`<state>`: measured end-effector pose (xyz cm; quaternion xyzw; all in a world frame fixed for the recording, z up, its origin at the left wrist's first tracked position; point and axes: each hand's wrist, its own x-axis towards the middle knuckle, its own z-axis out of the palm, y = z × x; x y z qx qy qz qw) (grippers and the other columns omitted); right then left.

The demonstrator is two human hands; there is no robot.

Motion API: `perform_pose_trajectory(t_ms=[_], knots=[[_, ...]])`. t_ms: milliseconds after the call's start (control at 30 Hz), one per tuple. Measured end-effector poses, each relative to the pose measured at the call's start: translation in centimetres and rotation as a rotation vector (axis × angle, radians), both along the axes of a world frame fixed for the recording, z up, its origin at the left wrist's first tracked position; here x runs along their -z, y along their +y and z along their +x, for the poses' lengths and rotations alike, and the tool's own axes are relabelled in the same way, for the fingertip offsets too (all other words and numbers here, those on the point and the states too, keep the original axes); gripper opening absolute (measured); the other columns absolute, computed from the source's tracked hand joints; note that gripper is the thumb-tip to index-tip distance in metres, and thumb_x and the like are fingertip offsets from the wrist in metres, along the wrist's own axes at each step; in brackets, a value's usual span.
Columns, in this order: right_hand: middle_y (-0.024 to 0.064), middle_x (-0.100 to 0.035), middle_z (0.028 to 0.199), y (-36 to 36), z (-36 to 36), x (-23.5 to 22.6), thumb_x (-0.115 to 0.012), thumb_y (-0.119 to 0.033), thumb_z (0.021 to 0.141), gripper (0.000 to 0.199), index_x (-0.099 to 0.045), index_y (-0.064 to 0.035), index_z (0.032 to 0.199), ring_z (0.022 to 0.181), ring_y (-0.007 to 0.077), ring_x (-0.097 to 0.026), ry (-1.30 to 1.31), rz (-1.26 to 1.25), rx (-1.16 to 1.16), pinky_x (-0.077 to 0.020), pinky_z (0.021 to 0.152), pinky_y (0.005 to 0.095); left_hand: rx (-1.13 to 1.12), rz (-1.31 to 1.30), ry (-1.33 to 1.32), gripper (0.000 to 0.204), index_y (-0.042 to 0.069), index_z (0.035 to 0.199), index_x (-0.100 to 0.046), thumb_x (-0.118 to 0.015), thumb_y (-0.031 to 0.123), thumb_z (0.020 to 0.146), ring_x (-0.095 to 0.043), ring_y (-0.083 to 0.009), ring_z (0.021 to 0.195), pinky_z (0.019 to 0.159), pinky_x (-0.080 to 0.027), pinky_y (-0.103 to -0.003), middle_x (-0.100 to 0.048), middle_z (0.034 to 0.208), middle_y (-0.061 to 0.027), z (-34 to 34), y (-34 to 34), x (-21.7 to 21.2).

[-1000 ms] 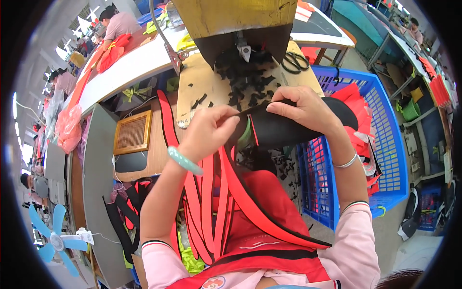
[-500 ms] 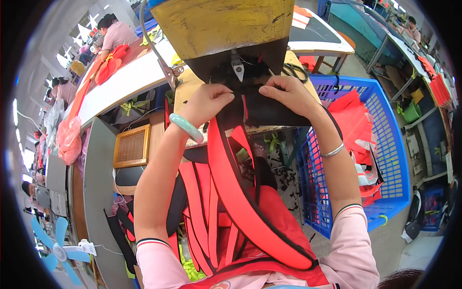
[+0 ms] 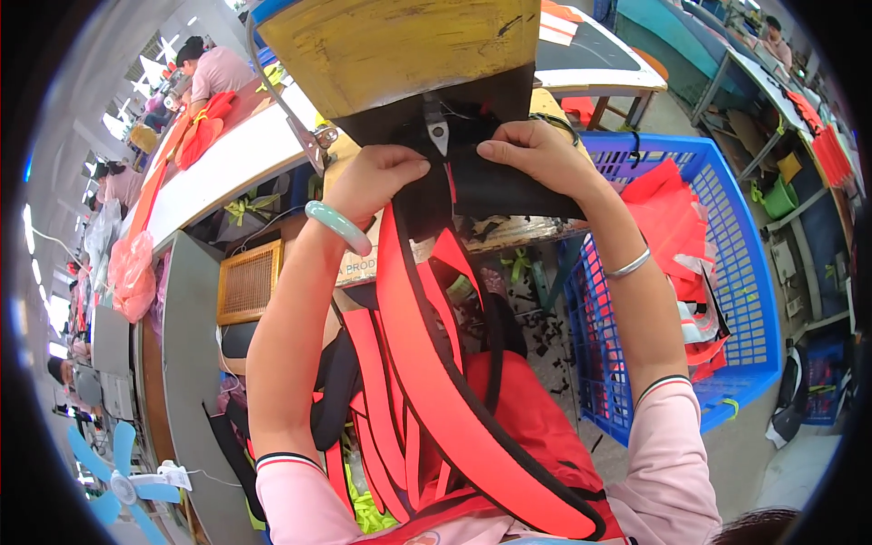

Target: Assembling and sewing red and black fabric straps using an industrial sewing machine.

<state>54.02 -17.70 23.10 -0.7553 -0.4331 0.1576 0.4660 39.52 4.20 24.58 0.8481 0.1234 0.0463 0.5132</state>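
My left hand [image 3: 374, 180] is closed in a pinch on the left side of a black fabric piece [image 3: 423, 207]. My right hand [image 3: 536, 156] pinches the top of the black fabric on the other side, where a broad flap [image 3: 509, 189] hangs toward my wrist. Between the hands, a pointed metal part [image 3: 438, 138] comes down from a yellow machine [image 3: 400, 54]; my fingertips are on either side of its tip. A long coral strip with black edging [image 3: 436, 381] runs from the black fabric down over my lap. Where the pieces join is too dark to tell.
A blue plastic basket [image 3: 740, 272] with coral pieces stands at my right. More coral strips [image 3: 377, 391] hang at my left. Scissors [image 3: 556, 125] lie behind my right hand. A blue fan [image 3: 123, 486] and a grey cabinet side [image 3: 195, 363] are at the left.
Both hands have moved slightly away from me, up toward the metal tip, still pinching the fabric. More of the black flap under my right hand shows. The whole view has shifted a little.
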Motion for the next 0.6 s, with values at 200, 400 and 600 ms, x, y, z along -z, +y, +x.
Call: perform_pose_trajectory(t_ms=[200, 400, 600], knots=[[-0.0027, -0.058, 0.068, 0.1, 0.3, 0.2, -0.067, -0.04, 0.091, 0.037, -0.067, -0.003, 0.087, 0.067, 0.0054, -0.051, -0.007, -0.006, 0.025, -0.0411, 0.061, 0.0263, -0.024, -0.034, 0.012, 0.028, -0.004, 0.108, -0.068, -0.068, 0.017, 0.09, -0.063, -0.0095, 0.089, 0.082, -0.049, -0.024, -0.07, 0.093, -0.004, 0.0, -0.5, -0.8], [0.0048, -0.062, 0.072, -3.8, 1.2, 0.6, -0.064, -0.038, 0.092, 0.035, -0.069, -0.0038, 0.089, 0.069, 0.0101, -0.057, -0.205, 0.166, 0.159, -0.0461, 0.065, 0.0306, -0.018, -0.204, 0.027, 0.031, -0.004, 0.108, -0.068, -0.064, 0.021, 0.092, -0.062, -0.0135, 0.096, 0.084, -0.048, -0.029, -0.071, 0.099, -0.007, -1.3, 1.8, -0.4], [0.0121, -0.06, 0.063, -16.2, -4.4, 4.0, -0.062, -0.047, 0.09, 0.045, -0.066, -0.0088, 0.068, 0.061, 0.0325, -0.061, -0.572, -0.035, 0.263, -0.045, 0.055, 0.0394, 0.021, 0.075, 0.046, 0.009, 0.006, 0.091, -0.058, -0.062, 0.013, 0.093, -0.038, -0.0021, 0.07, 0.061, -0.031, -0.02, -0.043, 0.074, 0.0083, -8.4, -0.7, 1.7]])
